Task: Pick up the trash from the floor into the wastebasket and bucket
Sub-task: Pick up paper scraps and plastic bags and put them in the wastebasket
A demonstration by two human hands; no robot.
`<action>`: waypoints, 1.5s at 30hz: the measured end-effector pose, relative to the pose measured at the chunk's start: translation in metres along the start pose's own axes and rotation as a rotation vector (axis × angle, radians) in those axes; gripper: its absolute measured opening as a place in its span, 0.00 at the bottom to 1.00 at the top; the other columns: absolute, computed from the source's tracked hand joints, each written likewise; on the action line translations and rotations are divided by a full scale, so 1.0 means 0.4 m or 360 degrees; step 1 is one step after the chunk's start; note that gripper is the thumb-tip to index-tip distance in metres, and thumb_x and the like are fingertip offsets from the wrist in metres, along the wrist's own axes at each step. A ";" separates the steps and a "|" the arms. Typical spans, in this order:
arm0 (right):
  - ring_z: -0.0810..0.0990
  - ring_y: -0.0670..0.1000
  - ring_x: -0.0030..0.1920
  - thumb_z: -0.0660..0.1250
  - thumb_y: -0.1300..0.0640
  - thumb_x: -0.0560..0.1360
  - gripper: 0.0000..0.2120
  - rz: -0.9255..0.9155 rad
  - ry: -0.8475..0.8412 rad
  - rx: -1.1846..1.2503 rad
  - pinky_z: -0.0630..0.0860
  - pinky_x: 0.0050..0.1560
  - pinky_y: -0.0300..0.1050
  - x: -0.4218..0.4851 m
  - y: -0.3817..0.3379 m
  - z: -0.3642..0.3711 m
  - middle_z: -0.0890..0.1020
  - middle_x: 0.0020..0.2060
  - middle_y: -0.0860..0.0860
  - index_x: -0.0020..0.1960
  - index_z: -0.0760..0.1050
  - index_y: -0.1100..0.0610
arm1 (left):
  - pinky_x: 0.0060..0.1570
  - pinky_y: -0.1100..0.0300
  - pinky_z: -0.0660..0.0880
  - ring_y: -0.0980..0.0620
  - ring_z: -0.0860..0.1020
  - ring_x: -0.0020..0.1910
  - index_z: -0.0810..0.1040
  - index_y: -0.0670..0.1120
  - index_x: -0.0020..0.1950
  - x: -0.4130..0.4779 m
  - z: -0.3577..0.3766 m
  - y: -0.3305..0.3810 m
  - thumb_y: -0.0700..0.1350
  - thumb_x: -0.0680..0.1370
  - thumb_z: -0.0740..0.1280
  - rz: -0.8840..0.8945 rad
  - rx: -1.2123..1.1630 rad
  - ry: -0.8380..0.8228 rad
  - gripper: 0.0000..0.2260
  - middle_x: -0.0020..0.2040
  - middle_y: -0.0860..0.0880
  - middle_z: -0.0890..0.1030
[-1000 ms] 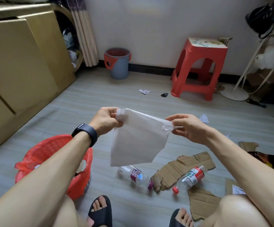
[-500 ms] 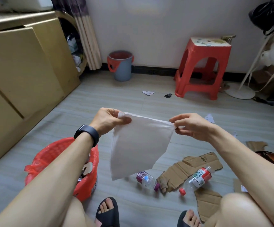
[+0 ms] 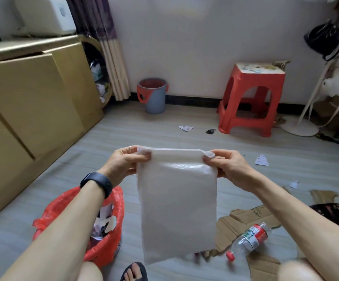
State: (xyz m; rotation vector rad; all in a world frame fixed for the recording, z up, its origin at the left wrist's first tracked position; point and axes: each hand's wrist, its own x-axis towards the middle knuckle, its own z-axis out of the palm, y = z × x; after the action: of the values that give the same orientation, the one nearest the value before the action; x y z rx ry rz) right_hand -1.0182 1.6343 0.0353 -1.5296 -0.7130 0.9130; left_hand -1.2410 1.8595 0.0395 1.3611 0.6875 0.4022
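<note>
We hold white plastic bag [image 3: 178, 209] up between hands: left hand [image 3: 128, 162] pinches top-left corner, right hand [image 3: 228, 169] pinches top-right. Red-lined wastebasket [image 3: 107, 246] near left, below bag; grey bucket [image 3: 154, 98] far, by wall.

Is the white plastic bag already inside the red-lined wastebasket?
No, the left hand and right hand pinch the white plastic bag by its top corners, holding it up clear of the red-lined wastebasket.

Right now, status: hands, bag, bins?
Left hand and right hand each pinch a top corner of the white bag, held up flat. Red-lined wastebasket under left forearm; grey bucket by far wall. No obstruction seen.
</note>
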 end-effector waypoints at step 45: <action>0.78 0.50 0.34 0.72 0.58 0.77 0.06 0.0232 0.0098 -0.0225 0.74 0.33 0.41 -0.006 0.014 -0.005 0.83 0.38 0.50 0.53 0.83 0.54 | 0.47 0.55 0.81 0.48 0.80 0.43 0.81 0.45 0.53 -0.030 0.016 0.017 0.27 0.75 0.67 0.0101 0.0437 0.0004 0.15 0.46 0.42 0.84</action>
State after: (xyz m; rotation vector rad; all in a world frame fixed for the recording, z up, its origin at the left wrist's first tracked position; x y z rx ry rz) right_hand -1.0178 1.6305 0.0301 -1.7460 -0.6393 0.9353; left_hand -1.2447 1.8483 0.0492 1.6451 0.7222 0.3696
